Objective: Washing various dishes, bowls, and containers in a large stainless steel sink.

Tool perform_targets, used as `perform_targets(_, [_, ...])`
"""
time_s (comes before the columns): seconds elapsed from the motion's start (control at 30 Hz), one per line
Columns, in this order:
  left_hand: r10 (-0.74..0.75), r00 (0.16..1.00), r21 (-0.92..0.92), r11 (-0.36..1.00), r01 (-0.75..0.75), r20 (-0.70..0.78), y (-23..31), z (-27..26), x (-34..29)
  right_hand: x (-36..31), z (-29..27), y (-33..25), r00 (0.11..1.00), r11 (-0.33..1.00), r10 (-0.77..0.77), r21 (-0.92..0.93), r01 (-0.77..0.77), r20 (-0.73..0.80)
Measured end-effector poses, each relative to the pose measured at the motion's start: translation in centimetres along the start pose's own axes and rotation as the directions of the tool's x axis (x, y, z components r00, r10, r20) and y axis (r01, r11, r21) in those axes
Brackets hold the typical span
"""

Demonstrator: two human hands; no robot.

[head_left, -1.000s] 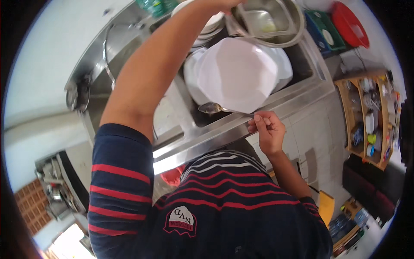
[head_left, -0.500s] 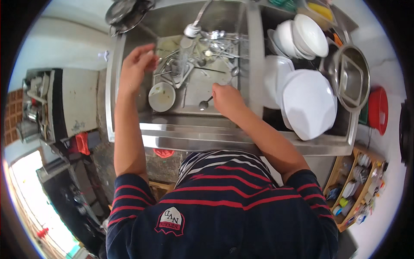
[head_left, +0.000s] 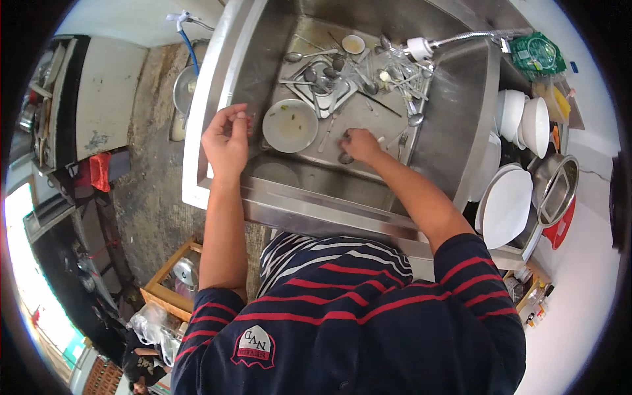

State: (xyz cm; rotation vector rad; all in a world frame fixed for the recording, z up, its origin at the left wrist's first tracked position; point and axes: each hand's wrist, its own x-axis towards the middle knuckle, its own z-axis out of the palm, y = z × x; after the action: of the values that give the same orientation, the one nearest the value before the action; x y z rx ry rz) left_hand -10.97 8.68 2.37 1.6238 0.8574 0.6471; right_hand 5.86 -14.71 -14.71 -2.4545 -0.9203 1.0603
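In the sink [head_left: 454,131], my right hand [head_left: 361,145] is closed around a dark-looking metal spoon [head_left: 345,158], whose bowl shows below the fingers near the sink floor. My left hand [head_left: 227,139] is raised over the sink's left wall, fingers curled toward the thumb; whether it pinches something small cannot be made out. Between the hands a white bowl [head_left: 289,126] holds a little cloudy liquid with green scraps. Behind it, spoons and forks lie over a square metal tray [head_left: 326,89]. A dark chopstick [head_left: 380,104] rests to the right, and a small cup [head_left: 353,44] farther back.
A white spray head on a metal hose [head_left: 418,49] hangs over heaped cutlery. Right of the sink stand white bowls [head_left: 534,128], white plates [head_left: 505,207] and a steel basin [head_left: 556,191]. A green packet [head_left: 536,56] sits at the back. Another person [head_left: 141,362] is at the lower left.
The view has shifted, showing more of the sink and the floor on the left. My left hand has come down and back toward the sink's left edge. My right hand still grips the spoon, lower now.
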Motion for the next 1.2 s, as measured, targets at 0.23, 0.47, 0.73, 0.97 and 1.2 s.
perform_targets(0.23, [0.046, 0.999, 0.035, 0.998, -0.047, 0.017, 0.0, 1.1, 0.1, 6.5, 5.5, -5.6, 0.954, 0.726, 0.213, 0.618, -0.300, 0.213])
perform_targets(0.47, [0.002, 1.000, -0.125, 0.992, -0.001, 0.011, 0.1, 0.8, 0.0, 4.1, 0.6, -6.5, 0.947, 0.678, 0.225, 0.662, -0.321, 0.229])
perform_targets(0.73, [-0.203, 0.905, 0.007, 0.976, 0.216, 0.374, 2.0, 4.7, 1.3, 2.9, -9.2, -2.8, 0.894, 0.442, 0.440, 0.888, -0.131, -0.087])
perform_targets(0.97, [-0.418, 0.633, 0.103, 0.875, 0.473, 0.651, 0.6, 13.6, 4.7, 0.4, -12.4, -3.3, 0.795, 0.200, 0.602, 0.978, -0.055, -0.078])
perform_targets(1.2, [-0.403, 0.520, -0.191, 0.623, 0.759, 0.753, -1.1, 19.9, 5.3, -3.1, -12.8, -3.9, 0.848, 0.023, 0.524, 0.993, -0.112, 0.083])
